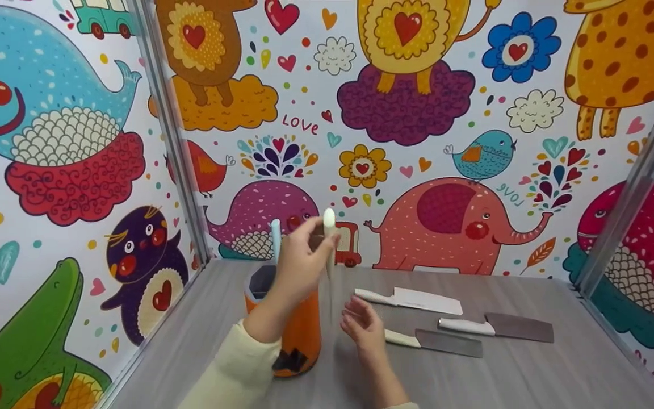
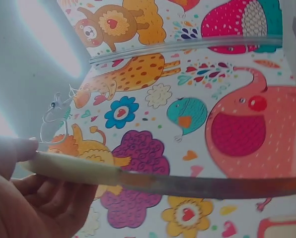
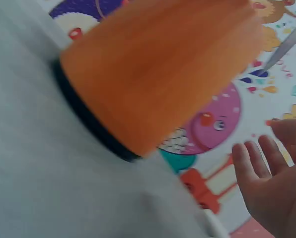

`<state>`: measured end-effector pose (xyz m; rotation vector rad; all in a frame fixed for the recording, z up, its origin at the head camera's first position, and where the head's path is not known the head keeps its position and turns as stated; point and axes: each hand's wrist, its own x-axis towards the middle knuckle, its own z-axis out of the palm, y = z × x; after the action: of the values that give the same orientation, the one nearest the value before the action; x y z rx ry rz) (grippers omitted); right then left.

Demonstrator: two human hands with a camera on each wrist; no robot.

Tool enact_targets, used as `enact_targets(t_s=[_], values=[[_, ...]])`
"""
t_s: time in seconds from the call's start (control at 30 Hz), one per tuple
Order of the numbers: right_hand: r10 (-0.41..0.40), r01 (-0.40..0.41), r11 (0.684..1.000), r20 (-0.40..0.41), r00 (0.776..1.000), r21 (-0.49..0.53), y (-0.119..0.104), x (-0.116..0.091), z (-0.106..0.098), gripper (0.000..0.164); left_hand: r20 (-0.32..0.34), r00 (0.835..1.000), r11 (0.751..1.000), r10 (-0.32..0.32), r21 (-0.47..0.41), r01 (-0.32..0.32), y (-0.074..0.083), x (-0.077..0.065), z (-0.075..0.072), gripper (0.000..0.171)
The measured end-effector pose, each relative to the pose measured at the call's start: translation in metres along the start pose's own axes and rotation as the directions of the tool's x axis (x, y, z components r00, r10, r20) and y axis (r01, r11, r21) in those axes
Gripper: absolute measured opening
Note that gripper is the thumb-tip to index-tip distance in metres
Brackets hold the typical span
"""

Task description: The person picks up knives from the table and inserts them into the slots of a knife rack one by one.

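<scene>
My left hand grips a knife by its cream handle and holds it upright, point down, beside an orange holder. In the left wrist view the knife's blade is long and narrow, and the fingers and thumb lie about the handle. Part of the blade also shows in the right wrist view. My right hand, fingers loosely bent, is raised right of the holder with nothing in it. A light-blue handle stands up out of the holder, its lower part hidden inside.
Three broad-bladed knives lie on the grey table to the right: a white-bladed cleaver, a dark-bladed cleaver with a white handle, and a cream-handled one near my right hand. Cartoon-printed walls stand behind and at the sides.
</scene>
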<state>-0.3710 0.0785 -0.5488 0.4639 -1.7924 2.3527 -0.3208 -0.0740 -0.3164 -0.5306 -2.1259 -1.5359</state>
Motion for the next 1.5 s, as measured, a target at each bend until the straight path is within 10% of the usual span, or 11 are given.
enact_targets(t_s=[0.3,0.97,1.5], values=[[0.129,-0.099,0.984,0.209,0.969,-0.146,0.022,-0.004,0.028,0.087,-0.104,0.993,0.997,0.061,0.044,-0.056,0.017,0.022,-0.026,0.030],[0.190,-0.127,0.949,0.201,0.961,-0.290,0.025,0.001,0.029,0.093,-0.298,0.946,0.968,0.130,0.244,-0.057,0.019,0.046,-0.046,0.032],[0.221,-0.156,0.940,0.190,0.957,-0.304,0.034,0.003,0.038,0.092,-0.351,0.929,0.946,0.113,0.325,0.007,-0.026,0.046,-0.044,0.030]])
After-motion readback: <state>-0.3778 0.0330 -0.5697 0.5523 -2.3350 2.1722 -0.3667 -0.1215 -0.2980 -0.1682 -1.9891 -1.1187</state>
